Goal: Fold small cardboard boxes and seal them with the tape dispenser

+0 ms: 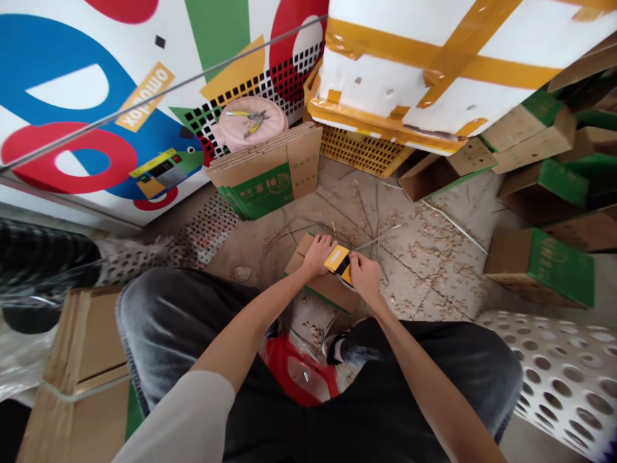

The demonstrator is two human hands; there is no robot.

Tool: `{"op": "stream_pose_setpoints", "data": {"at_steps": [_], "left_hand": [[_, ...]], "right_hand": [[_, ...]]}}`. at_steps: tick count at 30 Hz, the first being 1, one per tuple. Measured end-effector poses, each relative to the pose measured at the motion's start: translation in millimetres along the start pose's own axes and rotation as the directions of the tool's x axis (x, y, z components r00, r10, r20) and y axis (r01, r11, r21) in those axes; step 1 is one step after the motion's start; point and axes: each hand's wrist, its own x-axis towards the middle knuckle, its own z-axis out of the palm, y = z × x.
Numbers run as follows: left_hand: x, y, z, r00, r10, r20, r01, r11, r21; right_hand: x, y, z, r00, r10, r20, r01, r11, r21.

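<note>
A small yellow-and-black boxy object (339,259) sits between my hands, over a flat-looking piece of brown cardboard with green edges (332,293). My left hand (318,254) is closed at the object's left end, with its fingers bent over the far side. On the right end, my right hand (365,275) grips the object with thumb and fingers wrapped round it. My palms hide part of both the object and the cardboard, so its exact kind is unclear. Both hands are in front of my knees, low over the floor.
Folded green-and-brown cartons (265,180) stand ahead, beside a pink round stool (253,125) bearing yellow-handled pliers (253,121). A taped white foam box (385,83) rests on a yellow crate (361,151). Open cartons (540,267) lie right. Small brown scraps (424,257) litter the floor.
</note>
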Motion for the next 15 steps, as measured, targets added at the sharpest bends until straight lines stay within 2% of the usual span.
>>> {"op": "stream_pose_setpoints", "data": {"at_steps": [7, 12, 15], "left_hand": [[-1.2, 0.8, -4.9, 1.0, 0.011, -0.012, -0.011, 1.0, 0.001], [-0.2, -0.8, -7.6, 0.999, 0.036, 0.016, -0.036, 0.999, -0.025], [2.9, -1.7, 0.2, 1.0, 0.029, -0.004, -0.029, 0.999, -0.034]], "right_hand": [[-0.4, 1.3, -0.7, 0.999, 0.006, 0.049, -0.009, 0.999, 0.053], [-1.2, 1.8, 2.1, 0.999, 0.005, 0.048, -0.017, 0.967, 0.254], [-2.9, -3.4, 8.8, 0.999, -0.026, 0.047, 0.016, 0.979, 0.203]]}}
